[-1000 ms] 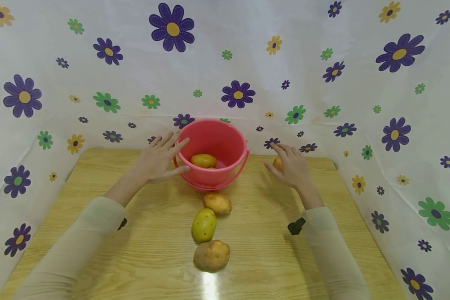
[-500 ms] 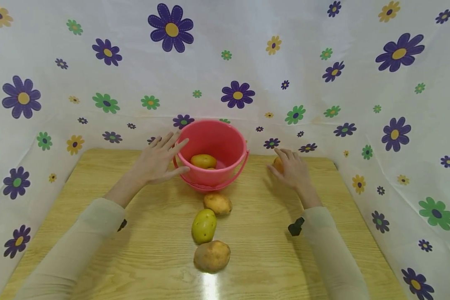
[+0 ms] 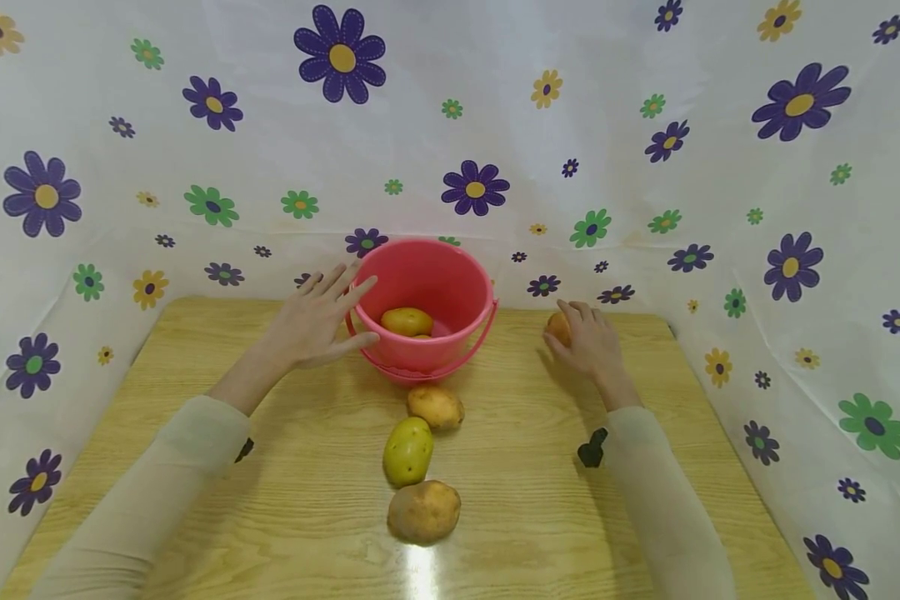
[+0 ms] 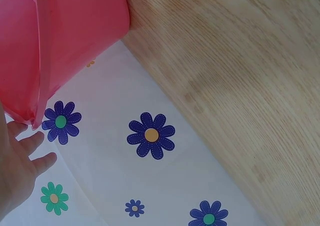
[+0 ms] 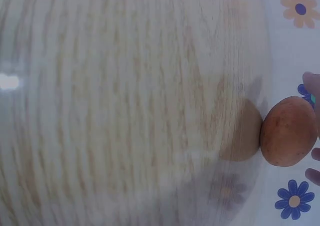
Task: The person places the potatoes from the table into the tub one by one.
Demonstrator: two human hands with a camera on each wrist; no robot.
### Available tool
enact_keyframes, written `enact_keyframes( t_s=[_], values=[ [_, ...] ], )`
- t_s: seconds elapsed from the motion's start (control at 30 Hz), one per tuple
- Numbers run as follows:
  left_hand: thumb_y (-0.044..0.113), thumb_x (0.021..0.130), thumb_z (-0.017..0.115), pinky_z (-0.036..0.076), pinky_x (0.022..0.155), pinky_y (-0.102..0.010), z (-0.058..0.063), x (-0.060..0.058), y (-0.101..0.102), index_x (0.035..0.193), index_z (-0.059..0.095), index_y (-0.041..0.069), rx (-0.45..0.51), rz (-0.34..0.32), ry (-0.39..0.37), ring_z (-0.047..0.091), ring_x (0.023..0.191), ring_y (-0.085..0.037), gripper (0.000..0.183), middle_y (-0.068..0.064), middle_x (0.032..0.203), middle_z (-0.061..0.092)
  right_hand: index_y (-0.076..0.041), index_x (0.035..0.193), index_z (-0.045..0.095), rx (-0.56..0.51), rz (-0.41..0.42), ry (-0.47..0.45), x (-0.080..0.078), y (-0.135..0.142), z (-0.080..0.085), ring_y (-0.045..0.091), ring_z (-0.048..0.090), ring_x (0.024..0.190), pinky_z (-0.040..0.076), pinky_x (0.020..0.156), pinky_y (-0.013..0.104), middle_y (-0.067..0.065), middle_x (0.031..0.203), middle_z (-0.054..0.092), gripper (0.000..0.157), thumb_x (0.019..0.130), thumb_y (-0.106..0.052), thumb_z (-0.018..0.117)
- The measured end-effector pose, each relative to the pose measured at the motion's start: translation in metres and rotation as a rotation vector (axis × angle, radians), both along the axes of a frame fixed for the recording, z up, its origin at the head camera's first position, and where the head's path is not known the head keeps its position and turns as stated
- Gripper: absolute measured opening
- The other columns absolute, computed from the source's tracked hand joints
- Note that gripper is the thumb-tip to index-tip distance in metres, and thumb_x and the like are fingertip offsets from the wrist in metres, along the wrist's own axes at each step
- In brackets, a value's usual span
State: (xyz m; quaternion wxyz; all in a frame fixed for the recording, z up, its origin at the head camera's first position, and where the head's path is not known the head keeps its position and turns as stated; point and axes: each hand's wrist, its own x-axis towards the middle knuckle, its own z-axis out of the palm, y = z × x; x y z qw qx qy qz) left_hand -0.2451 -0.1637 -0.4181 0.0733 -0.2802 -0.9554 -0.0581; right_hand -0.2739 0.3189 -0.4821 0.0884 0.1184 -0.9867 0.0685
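A pink bucket point(image 3: 423, 354) with a lowered handle stands at the table's back middle; a potato point(image 3: 407, 322) shows inside it, with part of another below. My left hand point(image 3: 306, 321) is spread at the bucket's left rim, fingers extended, palm down. In the left wrist view, fingertips point(image 4: 45, 162) are beside the pink wall. At the back right, my right hand point(image 3: 591, 342) reaches over a brown potato point(image 5: 289, 132) resting on the table. Its thumb and fingers are on either side of that potato, loosely bent, with gaps showing in the right wrist view.
Three potatoes line up in front of the bucket: a tan one point(image 3: 436, 407), a greenish one point(image 3: 408, 452) and a larger brown one point(image 3: 424, 512). A white flowered cloth point(image 3: 435, 150) surrounds the wooden table point(image 3: 307, 500) at the back and sides.
My right hand has shifted slightly right and lower over the potato, its thumb and forefinger drawing closer around it. The left hand and bucket have stayed in place.
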Motion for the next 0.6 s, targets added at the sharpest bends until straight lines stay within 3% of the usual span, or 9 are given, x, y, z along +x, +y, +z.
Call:
enact_keyframes(
  t_s=[0.6],
  values=[
    [0.068,0.098,0.052,0.024,0.131,-0.066,0.0,0.0004,0.0005,0.17,0.023,0.018,0.002,-0.005,0.0,0.02,0.164,-0.044,0.092,-0.015,0.179,0.014,-0.013,0.162,0.034,0.044,-0.042,-0.118,-0.0084,0.0013,-0.0101,0.05,0.046,0.141,0.049,0.11,0.068,0.025,0.16,0.042,0.079,0.099,-0.049,0.066]
  ],
)
